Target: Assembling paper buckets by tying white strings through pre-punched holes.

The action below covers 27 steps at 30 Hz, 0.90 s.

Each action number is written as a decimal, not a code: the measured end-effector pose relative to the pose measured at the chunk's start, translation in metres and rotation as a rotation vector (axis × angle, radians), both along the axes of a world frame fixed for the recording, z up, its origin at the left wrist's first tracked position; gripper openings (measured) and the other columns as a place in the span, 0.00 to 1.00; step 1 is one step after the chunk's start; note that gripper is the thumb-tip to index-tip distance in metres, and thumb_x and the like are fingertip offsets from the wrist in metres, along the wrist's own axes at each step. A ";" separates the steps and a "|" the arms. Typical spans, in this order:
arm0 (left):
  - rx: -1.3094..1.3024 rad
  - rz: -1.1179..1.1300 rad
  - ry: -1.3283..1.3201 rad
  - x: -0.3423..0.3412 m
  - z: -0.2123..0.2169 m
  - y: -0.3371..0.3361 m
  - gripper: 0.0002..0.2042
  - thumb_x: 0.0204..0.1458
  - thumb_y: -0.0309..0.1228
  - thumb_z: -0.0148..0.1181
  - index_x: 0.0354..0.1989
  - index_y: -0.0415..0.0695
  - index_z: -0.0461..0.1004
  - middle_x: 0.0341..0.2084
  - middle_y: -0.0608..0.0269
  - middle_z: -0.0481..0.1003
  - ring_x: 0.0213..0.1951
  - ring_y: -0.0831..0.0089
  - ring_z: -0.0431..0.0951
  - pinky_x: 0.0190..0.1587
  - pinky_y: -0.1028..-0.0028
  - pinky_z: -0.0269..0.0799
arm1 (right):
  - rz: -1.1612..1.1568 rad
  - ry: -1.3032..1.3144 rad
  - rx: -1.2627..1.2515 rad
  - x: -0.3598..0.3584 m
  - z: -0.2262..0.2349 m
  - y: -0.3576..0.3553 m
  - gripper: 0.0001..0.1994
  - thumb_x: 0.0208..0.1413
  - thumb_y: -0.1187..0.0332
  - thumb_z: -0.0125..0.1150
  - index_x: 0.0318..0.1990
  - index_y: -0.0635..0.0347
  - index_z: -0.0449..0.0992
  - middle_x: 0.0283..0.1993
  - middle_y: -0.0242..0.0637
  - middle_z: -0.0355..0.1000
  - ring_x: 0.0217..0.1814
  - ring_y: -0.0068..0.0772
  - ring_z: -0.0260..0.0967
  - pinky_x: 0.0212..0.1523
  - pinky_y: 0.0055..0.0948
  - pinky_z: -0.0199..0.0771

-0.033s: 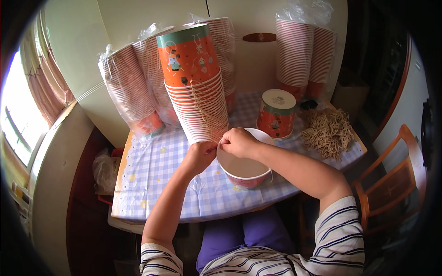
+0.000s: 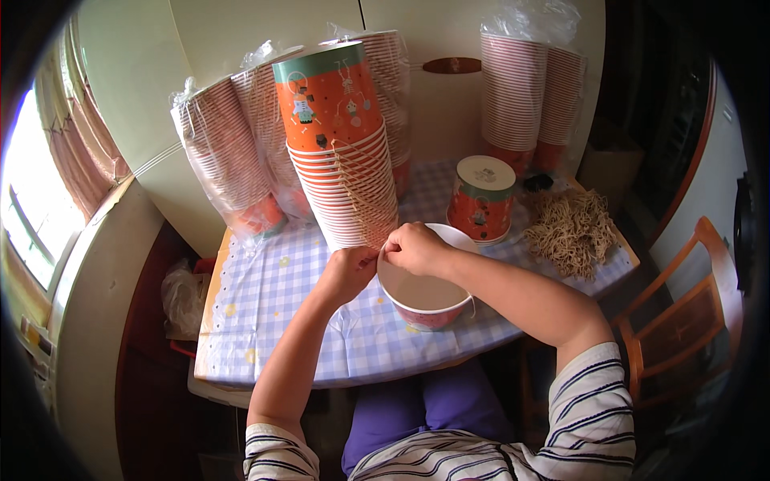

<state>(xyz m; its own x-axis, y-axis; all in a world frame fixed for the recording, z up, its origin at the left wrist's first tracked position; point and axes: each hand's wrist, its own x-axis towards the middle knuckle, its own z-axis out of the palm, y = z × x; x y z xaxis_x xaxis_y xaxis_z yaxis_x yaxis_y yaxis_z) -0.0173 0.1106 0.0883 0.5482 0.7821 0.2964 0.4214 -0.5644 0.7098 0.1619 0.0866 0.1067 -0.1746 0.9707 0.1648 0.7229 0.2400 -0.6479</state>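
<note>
An open paper bucket [image 2: 425, 293], white inside with a coloured outer wall, stands upright on the table in front of me. My left hand [image 2: 350, 271] pinches its left rim from outside. Over the same spot, my right hand [image 2: 417, 248] is closed, its fingertips on the inner side of the rim. The fingertips of both hands nearly meet there, and anything small between them is hidden. A bit of thin cord [image 2: 473, 305] shows at the bucket's right rim. Just behind my hands rises a tall stack of upturned orange buckets [image 2: 341, 188] with tan cords hanging down its side.
One upturned orange bucket [image 2: 481, 204] stands behind the right hand, beside a heap of tan cords [image 2: 571, 232]. Plastic-wrapped bucket stacks [image 2: 228, 152] line the back left; more wrapped stacks [image 2: 513, 96] stand back right. A checked cloth [image 2: 289, 321] covers the table. A wooden chair [image 2: 682, 313] is at right.
</note>
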 end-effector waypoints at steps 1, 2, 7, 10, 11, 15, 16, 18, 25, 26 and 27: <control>0.007 0.006 0.015 0.000 0.000 0.000 0.08 0.49 0.28 0.56 0.35 0.37 0.76 0.24 0.48 0.77 0.25 0.65 0.78 0.31 0.70 0.73 | 0.018 0.032 -0.019 -0.001 0.000 -0.001 0.06 0.44 0.69 0.58 0.27 0.58 0.80 0.30 0.46 0.76 0.33 0.41 0.75 0.37 0.35 0.74; 0.008 0.009 0.015 -0.002 0.001 0.000 0.08 0.49 0.28 0.56 0.35 0.37 0.76 0.24 0.48 0.77 0.25 0.65 0.78 0.31 0.70 0.73 | 0.038 0.064 -0.039 -0.002 0.001 -0.001 0.06 0.44 0.68 0.59 0.27 0.59 0.80 0.30 0.46 0.76 0.34 0.39 0.75 0.37 0.34 0.73; -0.101 0.028 0.070 -0.007 0.004 -0.011 0.08 0.49 0.29 0.55 0.32 0.36 0.75 0.24 0.53 0.77 0.27 0.68 0.78 0.32 0.71 0.72 | 0.144 0.213 -0.179 0.014 -0.003 -0.001 0.07 0.47 0.69 0.59 0.32 0.62 0.78 0.29 0.39 0.77 0.30 0.28 0.73 0.33 0.29 0.72; -0.320 -0.055 -0.048 -0.016 -0.007 -0.009 0.09 0.49 0.29 0.54 0.31 0.34 0.74 0.24 0.59 0.77 0.28 0.73 0.76 0.33 0.73 0.72 | 0.146 0.292 -0.342 0.019 0.003 -0.008 0.10 0.51 0.69 0.58 0.39 0.66 0.75 0.30 0.34 0.75 0.28 0.22 0.69 0.30 0.25 0.69; -0.321 -0.053 -0.049 -0.019 -0.012 -0.007 0.09 0.49 0.29 0.54 0.31 0.34 0.74 0.24 0.59 0.77 0.28 0.73 0.76 0.33 0.73 0.72 | 0.137 0.316 -0.472 0.019 0.005 -0.011 0.14 0.53 0.67 0.58 0.44 0.66 0.72 0.32 0.34 0.74 0.32 0.21 0.68 0.33 0.24 0.68; -0.502 -0.095 -0.234 -0.029 -0.018 -0.009 0.08 0.49 0.27 0.53 0.31 0.34 0.73 0.26 0.62 0.75 0.31 0.76 0.74 0.37 0.75 0.71 | 0.139 0.305 -0.594 0.012 0.026 -0.038 0.29 0.51 0.57 0.63 0.54 0.69 0.64 0.37 0.37 0.73 0.38 0.23 0.69 0.39 0.24 0.69; -0.573 -0.098 -0.284 -0.031 -0.019 -0.010 0.07 0.49 0.26 0.52 0.31 0.35 0.73 0.27 0.62 0.75 0.32 0.76 0.74 0.38 0.76 0.70 | 0.177 0.226 -0.510 0.010 0.027 -0.043 0.33 0.48 0.53 0.65 0.54 0.70 0.64 0.38 0.38 0.73 0.40 0.26 0.70 0.41 0.25 0.69; -0.592 -0.113 -0.298 -0.036 -0.019 -0.016 0.07 0.48 0.26 0.52 0.31 0.35 0.73 0.27 0.62 0.75 0.32 0.76 0.74 0.39 0.76 0.70 | 0.199 0.000 -0.315 0.005 0.025 -0.054 0.40 0.42 0.48 0.68 0.55 0.73 0.64 0.37 0.42 0.74 0.42 0.33 0.72 0.44 0.27 0.70; -0.597 -0.228 -0.308 -0.046 -0.014 -0.057 0.05 0.49 0.23 0.52 0.31 0.35 0.74 0.28 0.64 0.75 0.33 0.78 0.73 0.40 0.78 0.69 | 0.301 -0.227 -0.219 0.009 0.046 -0.092 0.17 0.37 0.68 0.56 0.39 0.61 0.77 0.31 0.46 0.75 0.36 0.43 0.74 0.40 0.36 0.72; -0.589 -0.243 -0.289 -0.048 -0.013 -0.066 0.04 0.49 0.22 0.53 0.32 0.36 0.73 0.28 0.65 0.74 0.34 0.79 0.72 0.40 0.79 0.69 | 0.309 -0.241 -0.220 0.014 0.050 -0.095 0.16 0.37 0.68 0.57 0.38 0.61 0.77 0.31 0.45 0.75 0.36 0.43 0.73 0.40 0.36 0.72; -0.592 -0.269 -0.294 -0.048 -0.015 -0.073 0.04 0.49 0.22 0.52 0.32 0.36 0.73 0.29 0.65 0.74 0.35 0.79 0.72 0.40 0.79 0.69 | 0.310 -0.257 -0.218 0.021 0.054 -0.097 0.15 0.37 0.68 0.57 0.37 0.61 0.77 0.31 0.44 0.75 0.35 0.43 0.73 0.39 0.36 0.72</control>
